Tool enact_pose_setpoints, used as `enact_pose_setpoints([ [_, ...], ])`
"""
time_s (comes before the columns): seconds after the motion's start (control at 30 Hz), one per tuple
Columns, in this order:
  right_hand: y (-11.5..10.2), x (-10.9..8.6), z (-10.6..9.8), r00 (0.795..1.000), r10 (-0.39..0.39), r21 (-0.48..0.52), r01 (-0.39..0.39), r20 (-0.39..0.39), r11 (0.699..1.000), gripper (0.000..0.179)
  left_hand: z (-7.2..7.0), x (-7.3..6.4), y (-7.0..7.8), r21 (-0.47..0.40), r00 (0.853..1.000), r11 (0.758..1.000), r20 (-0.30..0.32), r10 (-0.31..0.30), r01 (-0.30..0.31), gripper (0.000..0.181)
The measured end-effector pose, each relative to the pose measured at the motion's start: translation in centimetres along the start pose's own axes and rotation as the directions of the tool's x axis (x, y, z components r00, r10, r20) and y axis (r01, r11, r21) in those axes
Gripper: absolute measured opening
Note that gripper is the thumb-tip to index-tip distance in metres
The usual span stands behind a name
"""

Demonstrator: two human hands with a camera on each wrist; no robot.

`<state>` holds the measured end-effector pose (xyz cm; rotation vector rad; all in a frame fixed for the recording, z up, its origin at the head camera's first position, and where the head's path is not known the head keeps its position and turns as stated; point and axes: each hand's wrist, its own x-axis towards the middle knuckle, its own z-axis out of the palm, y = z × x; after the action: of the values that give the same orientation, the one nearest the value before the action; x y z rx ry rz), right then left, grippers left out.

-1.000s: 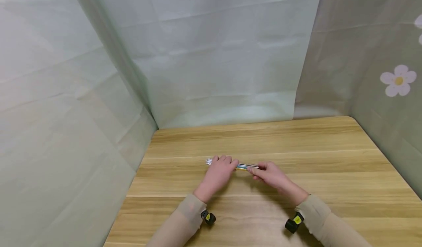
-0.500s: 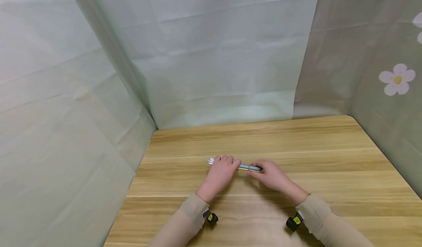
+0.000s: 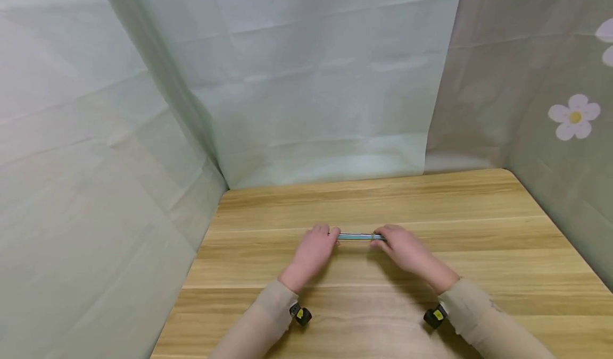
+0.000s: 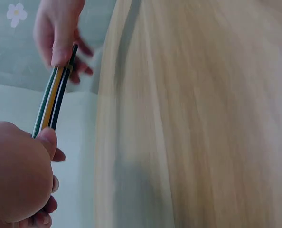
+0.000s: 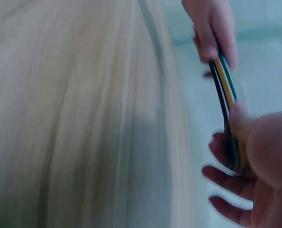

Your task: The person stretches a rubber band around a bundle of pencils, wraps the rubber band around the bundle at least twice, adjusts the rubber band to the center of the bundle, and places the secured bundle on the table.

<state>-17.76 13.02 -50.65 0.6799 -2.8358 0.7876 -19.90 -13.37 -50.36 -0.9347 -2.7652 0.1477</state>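
Note:
A slim bundle of pencils (image 3: 355, 237), striped green, yellow, white and black in the wrist views, spans the space between my hands above the table. My left hand (image 3: 313, 247) grips its left part and covers that end in the head view. My right hand (image 3: 404, 247) holds the right end between thumb and fingers, its other fingers spread loosely in the right wrist view. Close to the right fingers, a thin yellowish band (image 3: 373, 236), probably a rubber band, circles the bundle. The far tip pokes past the right thumb in the left wrist view.
Both hands are over the wood-grain table (image 3: 364, 311). Pale fabric walls (image 3: 316, 93) stand behind it and at both sides, with a printed flower (image 3: 574, 117) on the right one. Each wrist carries a small black camera (image 3: 303, 316).
My right hand has shifted right and slightly up with the banded end of the bundle. The bundle now lies more level, and its left tip has disappeared behind my left hand.

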Motion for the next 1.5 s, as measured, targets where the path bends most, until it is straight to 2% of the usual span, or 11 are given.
enact_pose_setpoints([
  [0.1, -1.0, 0.3, 0.1, 1.000, -0.025, -0.156, 0.028, 0.019, 0.987, 0.024, -0.1, 0.0, 0.3, 0.010, 1.000, 1.000, -0.017, 0.025, -0.025, 0.020],
  [0.2, -1.7, 0.7, 0.3, 0.998, -0.025, -0.229, 0.039, 0.064, 0.973, 0.029, -0.2, 0.0, 0.5, 0.014, 0.999, 0.999, -0.026, 0.036, -0.036, 0.020],
  [0.37, -1.4, 0.7, 0.2, 0.995, -0.013, -0.165, 0.029, 0.099, 0.986, 0.038, 0.2, -0.3, 0.5, -0.043, 0.998, 0.998, -0.040, 0.041, -0.042, 0.021],
  [0.5, -0.5, 0.4, -0.4, 0.999, -0.019, -0.177, 0.026, 0.043, 0.984, 0.038, 0.5, -0.8, 0.2, -0.079, 0.999, 0.997, -0.034, 0.007, -0.010, 0.019],
  [0.63, -0.1, 0.4, -0.5, 0.996, -0.084, -0.244, 0.090, 0.036, 0.966, 0.025, 0.3, -0.7, 0.3, -0.067, 1.000, 0.998, -0.028, 0.013, -0.014, 0.017],
  [0.77, -0.4, 0.5, 0.1, 0.987, -0.151, -0.235, 0.160, 0.058, 0.959, 0.022, -0.2, -0.6, 0.6, -0.039, 0.999, 0.999, -0.019, 0.034, -0.035, 0.016],
  [1.03, -0.5, 0.3, 1.2, 0.989, -0.147, -0.176, 0.150, 0.034, 0.973, 0.023, 0.2, -0.5, 1.8, -0.004, 0.999, 1.000, -0.034, 0.025, -0.025, 0.018],
  [1.13, -0.3, 0.1, 0.9, 0.991, -0.127, -0.133, 0.131, 0.038, 0.982, 0.031, 0.4, -0.3, 2.3, -0.026, 0.999, 0.999, -0.033, 0.027, -0.028, 0.019],
  [1.23, 0.2, -0.1, 0.3, 0.996, -0.089, -0.122, 0.091, 0.024, 0.988, 0.041, 0.6, -0.2, 2.4, -0.066, 1.000, 0.998, -0.024, -0.008, 0.007, 0.019],
  [1.4, 1.3, -0.4, -0.7, 0.996, -0.084, -0.197, 0.077, -0.027, 0.977, 0.033, 0.8, -0.1, 2.0, -0.082, 0.998, 0.995, -0.024, -0.058, 0.056, 0.020],
  [1.5, 1.2, -0.2, -0.8, 0.989, -0.142, -0.239, 0.130, -0.034, 0.962, 0.024, 0.7, -0.1, 2.2, -0.067, 0.999, 0.998, -0.042, -0.025, 0.022, 0.020],
])
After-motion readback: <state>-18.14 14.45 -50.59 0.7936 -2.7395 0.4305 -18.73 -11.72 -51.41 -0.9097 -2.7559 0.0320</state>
